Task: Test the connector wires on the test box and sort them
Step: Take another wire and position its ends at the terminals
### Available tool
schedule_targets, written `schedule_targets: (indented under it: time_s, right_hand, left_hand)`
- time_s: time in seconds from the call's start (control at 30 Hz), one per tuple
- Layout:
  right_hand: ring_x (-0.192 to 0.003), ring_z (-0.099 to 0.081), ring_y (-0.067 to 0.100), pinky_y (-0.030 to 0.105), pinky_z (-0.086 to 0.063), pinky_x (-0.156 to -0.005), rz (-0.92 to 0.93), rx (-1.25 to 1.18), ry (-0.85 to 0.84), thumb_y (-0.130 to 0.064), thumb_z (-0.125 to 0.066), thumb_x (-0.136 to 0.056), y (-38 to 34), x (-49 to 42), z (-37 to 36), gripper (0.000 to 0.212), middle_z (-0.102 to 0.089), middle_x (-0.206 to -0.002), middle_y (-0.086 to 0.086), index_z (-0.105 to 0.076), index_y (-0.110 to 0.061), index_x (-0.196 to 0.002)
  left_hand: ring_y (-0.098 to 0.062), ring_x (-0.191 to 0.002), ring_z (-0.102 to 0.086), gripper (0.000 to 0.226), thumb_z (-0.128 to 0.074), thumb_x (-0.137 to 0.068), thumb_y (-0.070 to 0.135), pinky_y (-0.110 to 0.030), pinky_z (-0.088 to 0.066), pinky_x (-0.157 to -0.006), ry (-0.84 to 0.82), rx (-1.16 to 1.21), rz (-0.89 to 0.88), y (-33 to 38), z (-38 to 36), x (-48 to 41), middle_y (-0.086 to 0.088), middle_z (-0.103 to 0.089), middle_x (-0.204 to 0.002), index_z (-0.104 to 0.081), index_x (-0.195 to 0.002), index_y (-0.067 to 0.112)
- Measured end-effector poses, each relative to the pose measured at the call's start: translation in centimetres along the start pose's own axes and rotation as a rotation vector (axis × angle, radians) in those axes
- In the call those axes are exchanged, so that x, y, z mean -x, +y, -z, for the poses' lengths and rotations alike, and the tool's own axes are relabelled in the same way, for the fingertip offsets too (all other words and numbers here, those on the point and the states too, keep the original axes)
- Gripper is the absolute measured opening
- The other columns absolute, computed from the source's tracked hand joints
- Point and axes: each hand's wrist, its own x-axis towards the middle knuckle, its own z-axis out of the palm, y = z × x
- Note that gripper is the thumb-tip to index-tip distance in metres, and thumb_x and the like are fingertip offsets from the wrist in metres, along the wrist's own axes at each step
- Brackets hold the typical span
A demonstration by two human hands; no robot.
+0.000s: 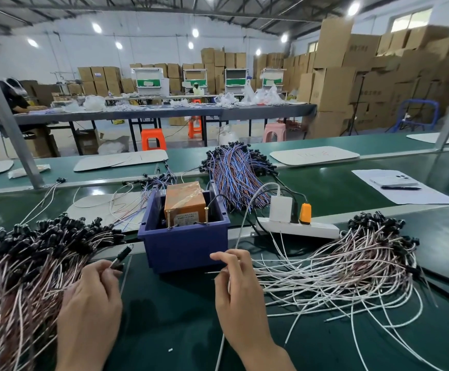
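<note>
— What is being held in the fingers?
— A black connector is being pinched in the curled fingers of the left hand, its tip being pointed up and to the right. A thin wire end is being pinched by the fingers of the right hand, thumb and forefinger being closed narrowly on it.
— Is one wire being held by both?
— That cannot be told.
— Where is the test box being kept?
— The test box, orange and taped, is being kept inside a blue bin just beyond both hands, on the green worktop. Two brass posts are being shown at its near edge.
— And the wires?
— A left pile with black caps is being touched by the left hand. A white right pile is being kept just beside the right hand. A blue-and-red far pile is being kept behind the bin. A power strip is being kept between the bin and the right pile.
</note>
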Motion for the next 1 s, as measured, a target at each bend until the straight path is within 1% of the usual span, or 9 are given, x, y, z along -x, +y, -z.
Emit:
schedule_targets:
  time_s: [0.17,0.27,0.37,0.47,0.57,0.67,0.77,0.9,1.0]
  right_hand:
    - [-0.097,-0.057,0.003,0.010,-0.043,-0.081,-0.109,-0.142,-0.039,-0.038,-0.037,-0.097,-0.4,-0.1,0.2,0.026,-0.047,-0.113,-0.028,-0.048,-0.049,-0.118]
    - [-0.105,-0.061,0.007,0.011,-0.044,-0.087,-0.275,-0.497,-0.127,-0.049,-0.047,-0.093,-1.3,-0.4,0.4,0.028,-0.062,-0.113,-0.019,-0.056,-0.053,-0.120]
    - [-0.106,-0.068,0.014,0.024,-0.051,-0.092,-0.461,-0.944,-0.251,-0.058,-0.054,-0.087,-2.3,-0.9,0.4,0.041,-0.073,-0.113,-0.001,-0.069,-0.038,-0.120]
    - [-0.095,-0.071,0.023,0.029,-0.055,-0.083,-0.636,-1.227,-0.204,-0.056,-0.059,-0.090,-3.0,-1.3,1.1,0.042,-0.075,-0.093,0.010,-0.078,-0.022,-0.103]
    - [-0.073,-0.071,0.025,0.031,-0.056,-0.068,-0.784,-1.331,-0.113,-0.050,-0.057,-0.091,-2.7,-1.6,1.6,0.039,-0.057,-0.059,0.006,-0.076,-0.018,-0.077]
    - [-0.039,-0.039,0.016,0.031,-0.053,-0.058,-0.873,-1.449,-0.001,-0.044,-0.054,-0.092,-2.1,-1.9,1.4,0.039,-0.031,-0.047,0.001,-0.067,-0.014,-0.071]
    - [-0.040,-0.017,0.012,0.029,-0.046,-0.052,-0.914,-1.450,0.037,-0.040,-0.057,-0.096,-1.5,-2.0,1.3,0.035,-0.018,-0.050,-0.002,-0.065,-0.013,-0.075]
    - [-0.037,-0.014,0.009,0.023,-0.025,-0.036,-0.873,-1.433,0.081,-0.039,-0.065,-0.085,-0.4,-2.3,2.1,0.025,-0.017,-0.046,-0.006,-0.066,-0.019,-0.070]
    - [-0.035,-0.014,0.007,0.022,-0.020,-0.031,-0.884,-1.450,0.174,-0.038,-0.064,-0.086,1.0,-2.7,3.3,0.024,-0.018,-0.045,-0.008,-0.065,-0.020,-0.070]
  left_hand:
    - [-0.026,-0.059,-0.071,0.007,-0.039,-0.105,0.025,-0.037,-0.045,-0.056,0.035,0.069,-0.234,1.2,0.0,0.8,0.003,-0.075,-0.081,-0.045,-0.108,0.021]
    - [-0.011,-0.051,-0.067,0.020,-0.037,-0.102,0.042,-0.031,-0.049,-0.051,0.000,0.145,-0.399,3.4,-0.1,2.3,0.016,-0.071,-0.078,-0.049,-0.107,0.026]
    - [-0.004,-0.046,-0.056,0.023,-0.033,-0.104,0.043,-0.019,-0.041,-0.047,-0.084,0.189,-0.615,5.2,-1.2,4.0,0.017,-0.069,-0.072,-0.052,-0.108,0.031]
    - [-0.009,-0.054,-0.056,0.014,-0.046,-0.098,0.034,-0.016,-0.039,-0.044,-0.139,0.213,-0.763,6.2,-2.4,5.2,0.015,-0.071,-0.079,-0.058,-0.105,0.033]
    - [-0.011,-0.057,-0.057,0.029,-0.036,-0.104,0.042,-0.016,-0.038,-0.041,-0.180,0.171,-0.787,6.2,-2.8,5.2,0.017,-0.073,-0.089,-0.063,-0.105,0.031]
    - [-0.006,-0.058,-0.060,0.041,-0.035,-0.105,0.042,-0.016,-0.043,-0.043,-0.217,0.118,-0.811,5.4,-2.9,4.7,0.018,-0.072,-0.092,-0.072,-0.101,0.027]
    - [-0.005,-0.051,-0.056,0.030,-0.045,-0.099,0.037,-0.021,-0.045,-0.043,-0.244,0.011,-0.895,4.9,-3.1,4.6,0.014,-0.066,-0.078,-0.074,-0.101,0.030]
    - [-0.006,-0.050,-0.054,0.027,-0.049,-0.096,0.039,-0.019,-0.043,-0.050,-0.170,-0.019,-0.884,4.6,-3.6,4.3,0.017,-0.067,-0.080,-0.073,-0.091,0.027]
    - [-0.009,-0.060,-0.060,0.030,-0.048,-0.097,0.037,-0.023,-0.042,-0.065,-0.060,-0.080,-0.875,3.2,-3.5,3.1,0.013,-0.065,-0.078,-0.074,-0.088,0.024]
